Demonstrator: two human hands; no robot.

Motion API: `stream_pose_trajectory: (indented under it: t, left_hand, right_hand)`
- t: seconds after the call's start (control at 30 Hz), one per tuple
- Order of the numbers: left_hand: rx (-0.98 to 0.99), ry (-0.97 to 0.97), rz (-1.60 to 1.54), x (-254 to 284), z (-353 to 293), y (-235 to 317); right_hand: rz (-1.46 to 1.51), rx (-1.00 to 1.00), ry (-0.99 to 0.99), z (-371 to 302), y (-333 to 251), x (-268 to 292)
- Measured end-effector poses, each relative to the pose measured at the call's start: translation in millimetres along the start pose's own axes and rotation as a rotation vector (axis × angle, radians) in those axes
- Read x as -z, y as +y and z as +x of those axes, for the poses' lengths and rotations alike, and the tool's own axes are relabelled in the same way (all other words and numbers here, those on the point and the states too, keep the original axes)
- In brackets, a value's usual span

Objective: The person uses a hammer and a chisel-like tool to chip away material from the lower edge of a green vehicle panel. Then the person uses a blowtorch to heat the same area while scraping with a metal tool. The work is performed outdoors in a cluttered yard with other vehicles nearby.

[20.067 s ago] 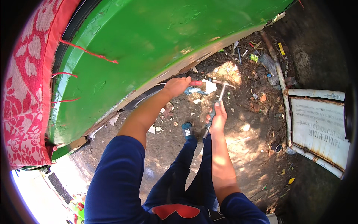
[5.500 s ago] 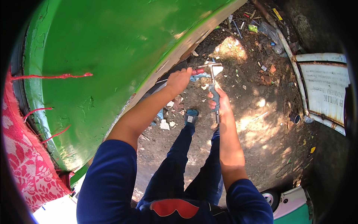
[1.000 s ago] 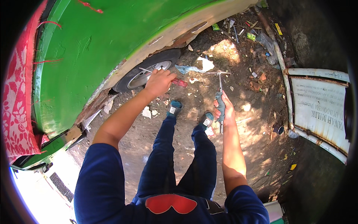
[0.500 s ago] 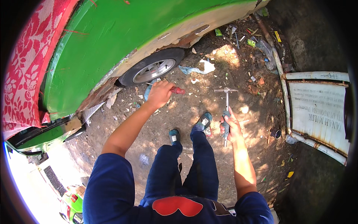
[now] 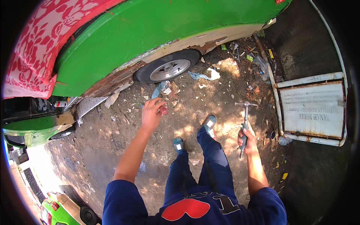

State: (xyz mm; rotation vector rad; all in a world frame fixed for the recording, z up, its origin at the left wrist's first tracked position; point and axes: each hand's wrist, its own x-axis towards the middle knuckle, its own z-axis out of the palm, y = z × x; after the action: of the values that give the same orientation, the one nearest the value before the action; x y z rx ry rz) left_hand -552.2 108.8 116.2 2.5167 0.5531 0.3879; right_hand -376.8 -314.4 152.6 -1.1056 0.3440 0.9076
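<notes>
Dirt ground (image 5: 168, 127) opens between both hands, bounded by a green car's (image 5: 150, 33) peeling lower edge at 11 o'clock and a rusty-framed sign (image 5: 314, 110) at 3. The right hand (image 5: 248, 141), near 4, wraps a T-headed metal hammer (image 5: 246, 114) by its grey grip; the left hand (image 5: 151, 113), at 9, curls around a mostly hidden red handle (image 5: 163, 110).
</notes>
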Motion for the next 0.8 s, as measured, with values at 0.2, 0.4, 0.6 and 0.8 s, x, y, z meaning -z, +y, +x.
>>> stream_pose_trajectory:
  t: [0.2, 0.4, 0.6, 0.8]
  left_hand:
    - [0.316, 0.123, -0.368, 101, -104, -1]
    - [0.216, 0.349, -0.483, 162, -164, 5]
    - [0.234, 0.466, -0.704, 165, -180, 36]
    - [0.203, 0.445, -0.685, 152, -155, 64]
  right_hand:
    - [-0.073, 0.064, -0.037, -80, -20, -70]
    - [-0.159, 0.096, -0.197, -130, -42, -127]
    - [-0.098, 0.157, -0.194, -160, -59, -134]
    - [-0.074, 0.218, -0.142, -174, -73, -114]
